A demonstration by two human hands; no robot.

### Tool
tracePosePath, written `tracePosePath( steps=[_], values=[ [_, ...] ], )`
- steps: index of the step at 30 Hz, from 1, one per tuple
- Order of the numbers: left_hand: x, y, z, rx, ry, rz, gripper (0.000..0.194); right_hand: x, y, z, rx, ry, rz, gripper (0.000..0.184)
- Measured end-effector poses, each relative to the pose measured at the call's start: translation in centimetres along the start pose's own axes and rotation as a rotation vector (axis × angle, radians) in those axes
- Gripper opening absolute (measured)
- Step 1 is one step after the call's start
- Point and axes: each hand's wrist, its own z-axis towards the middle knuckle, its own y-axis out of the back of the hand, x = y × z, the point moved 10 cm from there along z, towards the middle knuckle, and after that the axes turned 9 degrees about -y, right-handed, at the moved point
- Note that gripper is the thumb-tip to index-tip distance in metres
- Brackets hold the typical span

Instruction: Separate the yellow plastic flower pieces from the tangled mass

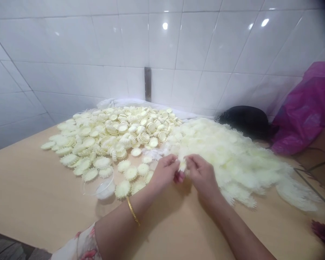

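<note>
A white tiled wall (70,39) is standing behind a wide wood-tone surface (24,173). On its R half a big heap of thin, frilly pale sheets (224,155) is spreading; on the L, a pile of cream discs w/ notched rims (119,133) is sitting, a few discs lying loose at its near edge. A magenta bag (306,108) is bulging at far R, w/ a black item (243,121) resting just beside it, ID unclear.

Both hands are working btwn heap and pile: L hand (166,169), R hand (203,173). Step in hand is prob. fine fingertip work on one small pc; next move is likely calling for a steady L hold + light R-hand adjustment. Pose: forearms are angling in from the lower corners, thumbs up top, fingers curling under, knuckles facing out, fingertips nearly meeting.

A small clear tub (105,189) is sitting near the discs, L of the L forearm; a gold bangle (132,212) is circling that forearm.

The small pale pc (182,165) is showing btwn the fingertips. L grip is pinching it; R grip is curling at its edge, but w/ blur, can't tell if it's pinching or just touching.
</note>
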Motion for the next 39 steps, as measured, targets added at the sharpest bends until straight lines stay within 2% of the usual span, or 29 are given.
tracePosePath(
  steps=[3,7,9,12,14,16,19,24,27,33,39],
  values=[
    [0.3,0.0,0.1,0.041,0.016,0.094,0.013,0.4,0.0,0.0,0.099,0.031,0.088,0.022],
    [0.5,0.9,0.1,-0.026,0.001,0.231,0.015,1.9,-0.7,-0.8,0.216,0.134,-0.008,0.021],
    [0.3,1.3,0.1,-0.066,-0.027,0.274,0.017,2.4,-1.2,-1.2,0.198,0.194,-0.137,0.021],
    [0.0,1.1,0.2,-0.078,-0.093,0.289,0.021,2.5,-1.4,-1.5,0.072,0.232,-0.338,0.02],
    [-0.2,1.0,0.1,-0.082,-0.123,0.272,0.023,2.3,-1.4,-1.4,-0.003,0.217,-0.39,0.018],
    [-0.3,0.8,0.1,-0.085,-0.127,0.232,0.023,1.8,-1.2,-1.2,-0.029,0.161,-0.332,0.016],
    [-0.1,0.7,0.0,-0.08,-0.096,0.142,0.018,0.4,-0.4,-0.5,-0.032,0.015,-0.112,0.015],
    [0.4,1.2,0.0,-0.106,-0.033,0.087,0.022,-1.3,0.7,-0.2,-0.03,-0.161,0.131,0.013],
    [0.6,1.3,0.1,-0.113,-0.025,0.061,0.024,-1.3,0.4,-0.3,0.008,-0.174,0.166,0.013],
    [0.0,2.2,0.4,-0.178,-0.1,0.019,0.01,-1.2,-0.2,-0.3,0.077,-0.167,0.19,0.014],
    [-0.6,1.7,0.5,-0.096,-0.112,0.11,0.009,-1.1,-1.2,0.0,0.266,-0.156,0.26,0.022]
  ],
)
